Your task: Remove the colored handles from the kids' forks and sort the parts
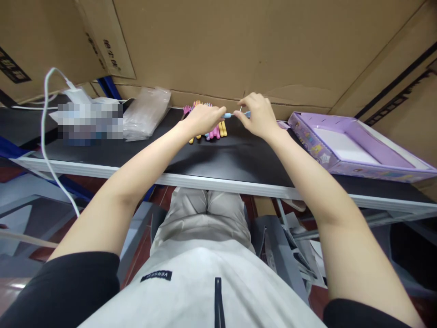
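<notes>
Over the back of the black tabletop, my left hand (204, 119) is closed, palm down, around one end of a thin metal rod with light-blue ends (226, 115). My right hand (258, 115) pinches the other light-blue end, with its fingers bent. A small white sliver shows by its fingertips; what it is I cannot make out. Beneath and beside my left hand lies a bunch of colourful tools (215, 132) with pink, yellow and blue handles. Their small pronged heads point toward the cardboard, and my left hand hides part of them.
A purple open box (314, 143) stands at right. At left lie a clear plastic bag (146, 114), a blurred-out pile, and a white cable (44, 123) hanging over the front edge. Cardboard (221, 45) walls the back. The table's metal edge (218, 183) runs before my lap.
</notes>
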The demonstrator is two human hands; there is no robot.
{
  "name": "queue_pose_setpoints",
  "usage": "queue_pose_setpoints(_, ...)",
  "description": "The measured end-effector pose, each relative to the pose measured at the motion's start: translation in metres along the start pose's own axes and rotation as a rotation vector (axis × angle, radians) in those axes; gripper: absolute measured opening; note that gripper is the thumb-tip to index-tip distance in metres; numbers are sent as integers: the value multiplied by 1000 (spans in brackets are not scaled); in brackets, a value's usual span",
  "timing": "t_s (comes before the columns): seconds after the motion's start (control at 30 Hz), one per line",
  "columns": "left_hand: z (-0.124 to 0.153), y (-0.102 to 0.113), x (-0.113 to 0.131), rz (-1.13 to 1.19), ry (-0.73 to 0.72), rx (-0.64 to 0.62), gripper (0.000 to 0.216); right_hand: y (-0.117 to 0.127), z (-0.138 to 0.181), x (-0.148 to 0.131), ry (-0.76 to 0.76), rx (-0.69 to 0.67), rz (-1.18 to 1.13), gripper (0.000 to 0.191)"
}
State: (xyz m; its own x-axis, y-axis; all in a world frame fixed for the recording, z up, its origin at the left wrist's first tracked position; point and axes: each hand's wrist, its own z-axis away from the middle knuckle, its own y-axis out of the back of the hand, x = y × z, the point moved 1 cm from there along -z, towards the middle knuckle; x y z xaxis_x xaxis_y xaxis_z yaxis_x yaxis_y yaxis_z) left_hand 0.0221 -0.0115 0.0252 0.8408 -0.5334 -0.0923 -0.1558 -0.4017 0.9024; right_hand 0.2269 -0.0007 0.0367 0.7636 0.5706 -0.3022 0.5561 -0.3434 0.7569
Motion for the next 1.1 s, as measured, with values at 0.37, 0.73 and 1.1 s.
queue_pose_setpoints(0.37, 11, -10, -8, -7, -106, -5, 27, -17, 8, 0, 121, -297, 115, 23)
queue_pose_setpoints(0.73, 6, -9, -10, 64, -91, 45, 30, -6, 5, 11, 158, -275, 171, 30)
queue_pose_setpoints(1.1, 8, 3, -15, 31, -91, 60, 31, 1, 2, -7, 145, -304, 177, 26)
